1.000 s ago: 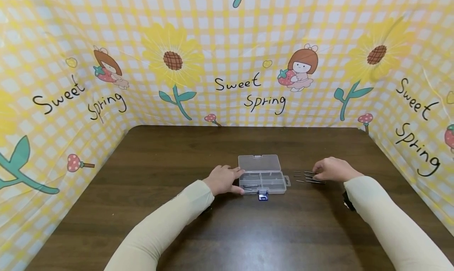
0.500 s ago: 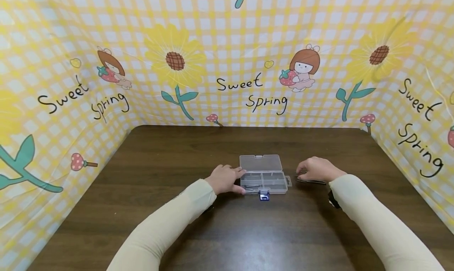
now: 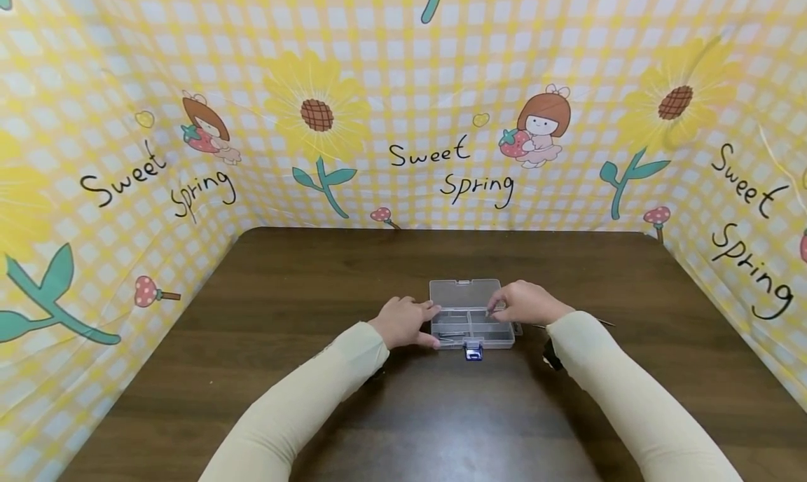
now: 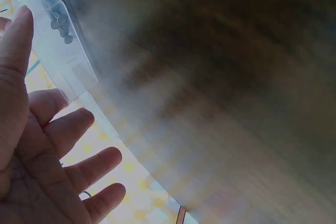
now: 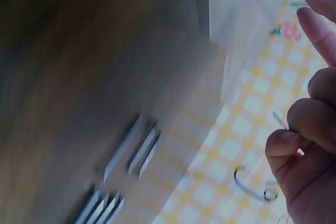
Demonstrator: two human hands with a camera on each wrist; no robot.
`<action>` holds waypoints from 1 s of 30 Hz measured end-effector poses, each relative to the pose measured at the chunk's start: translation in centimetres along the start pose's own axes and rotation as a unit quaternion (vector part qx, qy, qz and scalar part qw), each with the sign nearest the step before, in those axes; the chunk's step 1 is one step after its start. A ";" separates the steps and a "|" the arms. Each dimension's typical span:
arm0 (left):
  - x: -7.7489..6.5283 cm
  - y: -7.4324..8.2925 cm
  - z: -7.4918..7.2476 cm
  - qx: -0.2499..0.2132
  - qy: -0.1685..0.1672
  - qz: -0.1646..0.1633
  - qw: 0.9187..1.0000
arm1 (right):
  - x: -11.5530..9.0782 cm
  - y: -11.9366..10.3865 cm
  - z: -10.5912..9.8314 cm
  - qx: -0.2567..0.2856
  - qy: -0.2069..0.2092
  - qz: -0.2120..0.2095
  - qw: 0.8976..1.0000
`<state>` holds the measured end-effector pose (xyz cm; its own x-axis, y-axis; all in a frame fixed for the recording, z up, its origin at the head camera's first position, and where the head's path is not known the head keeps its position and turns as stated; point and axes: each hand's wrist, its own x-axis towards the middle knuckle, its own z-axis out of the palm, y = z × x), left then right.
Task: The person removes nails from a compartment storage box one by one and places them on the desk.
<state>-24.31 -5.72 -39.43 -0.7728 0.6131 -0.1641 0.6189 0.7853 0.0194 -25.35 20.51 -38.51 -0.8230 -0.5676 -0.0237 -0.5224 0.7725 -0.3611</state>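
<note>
Two grips are now meeting at one clear plastic box (image 3: 494,344): the right grip (image 3: 526,303), which was over slim metal pieces (image 5: 150,156) half a second ago, is now hovering above the box's far right compartment. Metal pieces are still lying behind it on the tabletop (image 3: 315,272). The work, I judge, is shifting from the loose pieces to the compartments.

The right grip is curling inward, thumb and forefinger tips nearly meeting; whether they are pinching a piece I cannot tell. The left grip (image 3: 403,323) is staying spread, touching the box's left end. Just right of its thumb, small round-headed pieces (image 4: 62,27) are lying in the near left compartment. The lid (image 3: 460,294) is lying open beyond both grips, and a blue clasp (image 3: 473,352) is hanging between them, nearer the person.

Beyond the grips, a checked cloth (image 3: 435,97) is repeating "Sweet Spring"; no brand is showing on the box.
</note>
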 end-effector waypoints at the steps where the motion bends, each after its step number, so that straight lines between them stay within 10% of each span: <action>1: 0.0 0.0 0.0 0.000 0.002 0.002 1.000 | 0.2 -0.4 0.3 -0.001 -0.001 -0.006 1.000; 30: 0.2 -0.2 0.1 0.018 0.005 0.008 1.000 | 3.7 -5.8 2.0 -0.081 -0.093 -0.048 0.991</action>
<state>-24.53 -5.74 -39.57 -0.7645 0.6260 -0.1537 0.6351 0.7724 -0.0128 -24.92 13.33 -38.39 -0.7205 -0.6712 -0.1744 -0.6368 0.7399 -0.2169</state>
